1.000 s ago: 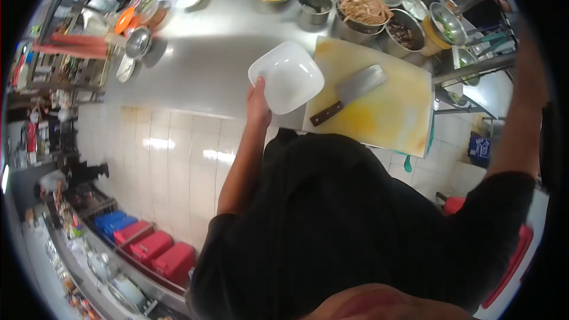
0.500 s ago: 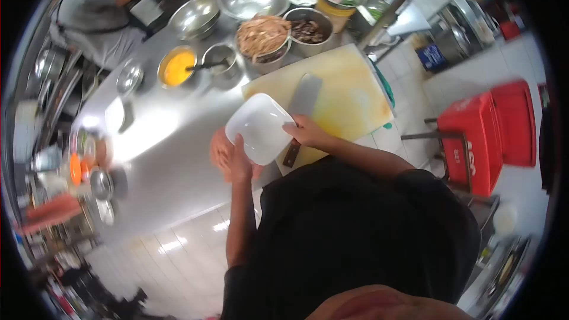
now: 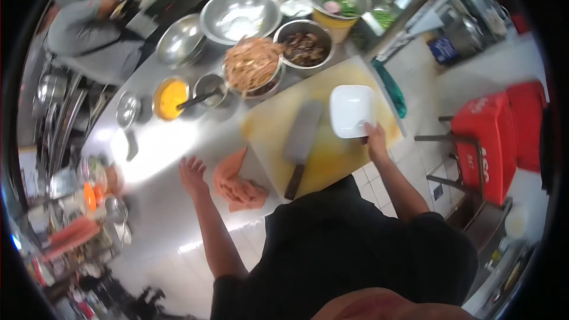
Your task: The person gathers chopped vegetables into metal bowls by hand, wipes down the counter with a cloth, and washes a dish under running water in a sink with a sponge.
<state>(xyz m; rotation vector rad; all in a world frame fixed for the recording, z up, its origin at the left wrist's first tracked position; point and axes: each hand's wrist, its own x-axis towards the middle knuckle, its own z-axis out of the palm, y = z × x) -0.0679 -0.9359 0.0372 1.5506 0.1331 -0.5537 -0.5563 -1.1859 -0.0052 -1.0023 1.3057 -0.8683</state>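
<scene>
My right hand (image 3: 376, 140) grips the near edge of a white square dish (image 3: 352, 111) over the right part of the yellow-stained cutting board (image 3: 338, 175). A cleaver (image 3: 304, 133) with a dark handle lies on the board, left of the dish. My left hand (image 3: 194, 173) is over the steel table (image 3: 160, 213) with its fingers apart and nothing in it. Beside it, between that hand and the board, a crumpled pink cloth (image 3: 237, 185) lies on the table.
Behind the board stand a bowl of shredded food (image 3: 253, 66), a pot of dark pieces (image 3: 305, 45) and a large steel bowl (image 3: 240, 15). A yellow-filled bowl (image 3: 172, 98) is further left. Another person (image 3: 89, 29) stands at the upper left; a red bin (image 3: 483, 142) is at right.
The white dish has passed from my left hand to my right and moved right over the board. My left hand has let go and moved left, leaving the pink cloth in full view.
</scene>
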